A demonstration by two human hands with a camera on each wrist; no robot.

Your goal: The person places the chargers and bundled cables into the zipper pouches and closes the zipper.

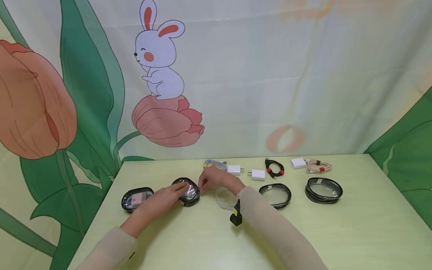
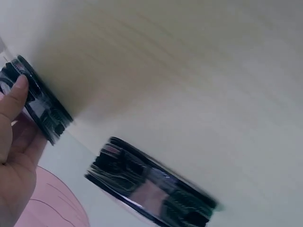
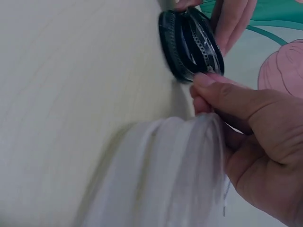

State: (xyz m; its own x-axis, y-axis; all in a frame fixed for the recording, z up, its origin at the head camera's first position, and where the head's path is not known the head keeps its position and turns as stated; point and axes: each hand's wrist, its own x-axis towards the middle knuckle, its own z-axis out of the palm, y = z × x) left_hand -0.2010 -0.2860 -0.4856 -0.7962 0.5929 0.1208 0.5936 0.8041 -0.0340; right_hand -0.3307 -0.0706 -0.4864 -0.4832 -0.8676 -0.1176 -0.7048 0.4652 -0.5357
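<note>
My left hand (image 1: pixel 166 197) holds a small clear-topped zip pouch (image 1: pixel 191 193) with black edges, near the table's back left. In the left wrist view the thumb lies on one side of that pouch (image 2: pixel 45 106) and the fingers on the other. From the right, my right hand (image 1: pixel 217 178) pinches the pouch's edge between thumb and fingers, at the end of the open-looking zip seam (image 3: pixel 201 47). The zip's pull is hidden by the fingertips. Close under the right hand stands a whitish translucent pouch (image 3: pixel 165 175).
A similar black pouch (image 1: pixel 137 198) with a pink item inside lies at left. Two more black-rimmed pouches (image 1: pixel 275 195) (image 1: pixel 324 190) stand at right. Along the back lie white chargers (image 1: pixel 258 174) and coiled purple (image 1: pixel 215 164), black (image 1: pixel 275 168) and pink (image 1: pixel 318 166) cables, before a printed cloth.
</note>
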